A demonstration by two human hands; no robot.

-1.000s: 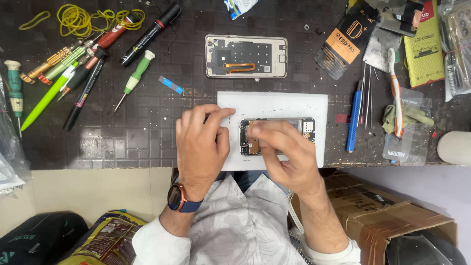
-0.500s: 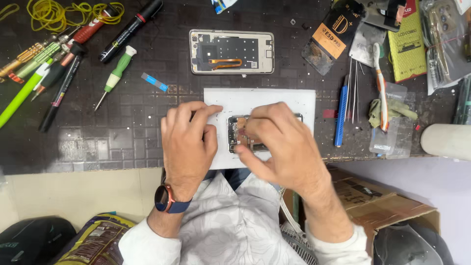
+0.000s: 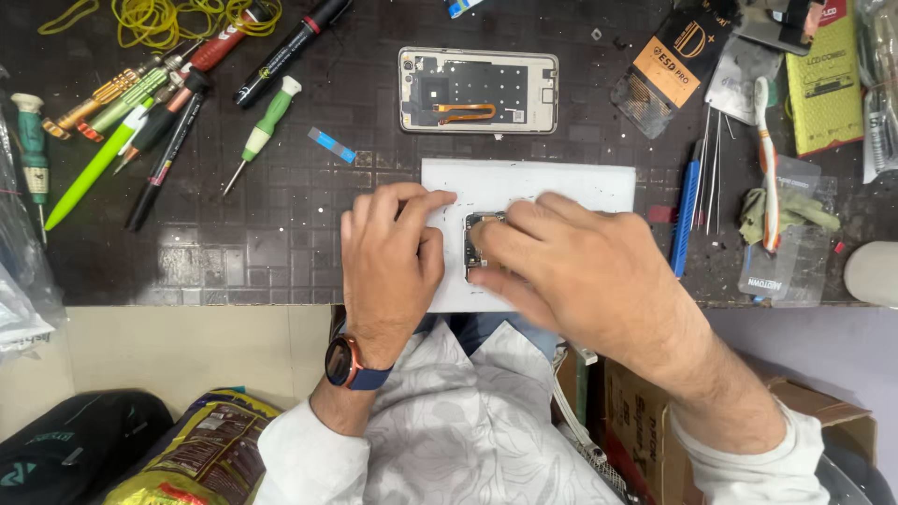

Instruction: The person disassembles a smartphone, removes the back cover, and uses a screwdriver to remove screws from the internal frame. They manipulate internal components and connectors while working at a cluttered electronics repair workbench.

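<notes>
Seen from the head camera, both hands meet over a white mat [image 3: 524, 182] at the near edge of a dark workbench [image 3: 281, 252]. The left hand [image 3: 388, 262] rests flat on the mat's left part, fingers curled toward a small circuit board [image 3: 475, 245], touching its left side. The right hand [image 3: 585, 276] lies over the board from the right, fingers pressed down on it and hiding most of it; whether either hand actually pinches the board cannot be told. A watch [image 3: 348, 363] sits on the left wrist. Beyond the mat lies an open phone frame [image 3: 479, 90] with an orange flex strip. Screwdrivers [image 3: 267, 126] and pens fan out at far left beside yellow bands [image 3: 187, 14]. A blue tool [image 3: 686, 210] and a toothbrush [image 3: 767, 159] lie right of the mat.
</notes>
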